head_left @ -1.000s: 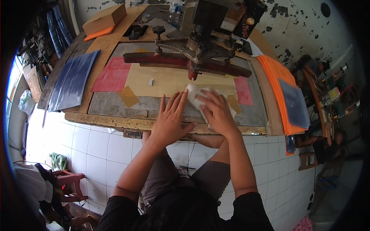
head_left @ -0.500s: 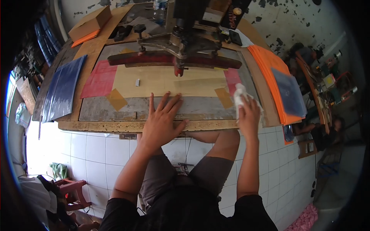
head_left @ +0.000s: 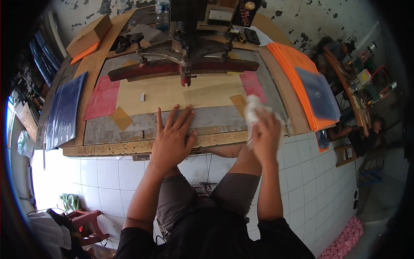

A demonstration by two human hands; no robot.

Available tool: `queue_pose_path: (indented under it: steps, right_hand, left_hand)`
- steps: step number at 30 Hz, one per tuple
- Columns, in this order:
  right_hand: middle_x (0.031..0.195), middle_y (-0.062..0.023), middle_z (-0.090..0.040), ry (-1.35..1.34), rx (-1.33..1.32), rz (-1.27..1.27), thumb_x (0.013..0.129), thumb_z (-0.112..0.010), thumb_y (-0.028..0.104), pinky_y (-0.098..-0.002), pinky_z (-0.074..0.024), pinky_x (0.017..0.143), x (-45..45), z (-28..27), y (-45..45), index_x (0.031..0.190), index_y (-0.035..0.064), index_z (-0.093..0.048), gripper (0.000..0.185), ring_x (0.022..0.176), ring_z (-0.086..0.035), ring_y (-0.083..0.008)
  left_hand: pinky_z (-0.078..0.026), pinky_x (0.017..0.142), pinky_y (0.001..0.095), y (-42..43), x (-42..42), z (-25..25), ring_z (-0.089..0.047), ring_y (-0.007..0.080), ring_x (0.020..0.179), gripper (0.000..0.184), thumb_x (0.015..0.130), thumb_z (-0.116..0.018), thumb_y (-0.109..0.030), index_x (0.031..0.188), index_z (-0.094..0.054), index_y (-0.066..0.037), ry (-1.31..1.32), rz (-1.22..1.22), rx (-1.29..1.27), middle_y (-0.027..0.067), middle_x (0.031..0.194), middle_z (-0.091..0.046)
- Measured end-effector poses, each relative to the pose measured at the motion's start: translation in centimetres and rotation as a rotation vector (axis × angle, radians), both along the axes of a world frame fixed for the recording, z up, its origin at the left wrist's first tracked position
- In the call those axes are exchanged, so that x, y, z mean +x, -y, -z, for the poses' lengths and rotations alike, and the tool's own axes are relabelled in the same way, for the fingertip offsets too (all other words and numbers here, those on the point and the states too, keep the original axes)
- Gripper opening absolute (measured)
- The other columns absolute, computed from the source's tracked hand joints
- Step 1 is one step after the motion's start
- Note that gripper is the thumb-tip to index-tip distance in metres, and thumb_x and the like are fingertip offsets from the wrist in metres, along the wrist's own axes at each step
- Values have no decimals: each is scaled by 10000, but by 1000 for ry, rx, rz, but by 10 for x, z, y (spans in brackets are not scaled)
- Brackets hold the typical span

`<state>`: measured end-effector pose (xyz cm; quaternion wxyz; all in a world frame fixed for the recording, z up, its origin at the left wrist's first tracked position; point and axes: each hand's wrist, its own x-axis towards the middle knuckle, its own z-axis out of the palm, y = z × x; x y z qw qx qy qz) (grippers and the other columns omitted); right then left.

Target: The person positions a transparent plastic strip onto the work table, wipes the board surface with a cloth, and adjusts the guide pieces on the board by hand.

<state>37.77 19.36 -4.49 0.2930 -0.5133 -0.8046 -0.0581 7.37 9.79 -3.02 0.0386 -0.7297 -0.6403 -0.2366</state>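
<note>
My left hand [head_left: 171,134] lies flat with fingers spread at the front of the grey metal plate [head_left: 151,123], its fingertips reaching the lower edge of a pale yellow sheet [head_left: 164,93]. In my right hand [head_left: 266,137] is a bunched white cloth [head_left: 257,110], somewhat blurred, near the plate's front right corner. Brown tape [head_left: 122,118] crosses the sheet's lower left edge, and another brown tape piece [head_left: 238,105] sits at its lower right. Red areas [head_left: 102,97] flank the sheet. On it lies a small light piece [head_left: 142,97]. A red-edged press bar [head_left: 157,69] spans above.
Blue plastic sheets [head_left: 67,110] lie at the left, below a cardboard box [head_left: 89,35]. Orange sheets [head_left: 291,82] with clear blue plastic [head_left: 317,93] on top are stacked at the right. A phone [head_left: 252,36] and a bottle [head_left: 162,15] stand behind. Another person [head_left: 332,49] sits farther right.
The camera view has shifted, moving the table leftward in the picture. My right hand and the cloth have come slightly nearer the front edge. My left hand stays flat in place.
</note>
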Motion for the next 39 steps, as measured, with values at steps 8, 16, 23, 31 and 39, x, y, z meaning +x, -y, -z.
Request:
queue_pose_path:
  steps: [8,16,23,31,39]
  right_hand:
    - [1619,-75,-562,-9,-36,-366,1038,-642,264,-601,-299,1273,-12,12,49,1493,217,-662,457,1532,-469,-353]
    - [1576,-124,-576,-70,136,-86,1049,-609,237,-655,-297,1244,38,26,26,1447,118,-679,421,1518,-448,-429]
    - [1613,-19,-559,9,116,-450,976,-710,266,-615,-264,1273,-45,50,78,1465,307,-700,490,1556,-431,-331]
    - [1553,-85,-589,-93,-34,-202,1027,-681,281,-634,-283,1245,-47,0,46,1448,139,-682,444,1503,-467,-380]
    - [1607,-78,-555,23,0,-457,965,-748,254,-651,-300,1254,-64,24,71,1499,218,-663,541,1517,-466,-391]
  left_hand:
    - [-52,1347,681,1,0,-4,-324,336,1624,679,1024,-649,-425,1595,-541,-74,-13,-18,-73,30,1717,-455]
    - [-59,1345,683,0,2,-1,-308,341,1634,719,1026,-660,-481,1598,-535,-64,-12,-22,-38,38,1720,-453]
    - [-74,1343,679,2,3,-3,-320,335,1631,614,1047,-648,-381,1584,-559,-96,-18,-16,29,39,1711,-467]
    - [-137,1330,689,3,3,-4,-368,323,1604,457,1112,-549,-394,1480,-675,-154,-41,121,17,32,1647,-543]
    - [-132,1325,700,1,3,-3,-361,352,1607,517,1094,-539,-327,1553,-593,-96,-81,66,8,71,1658,-527]
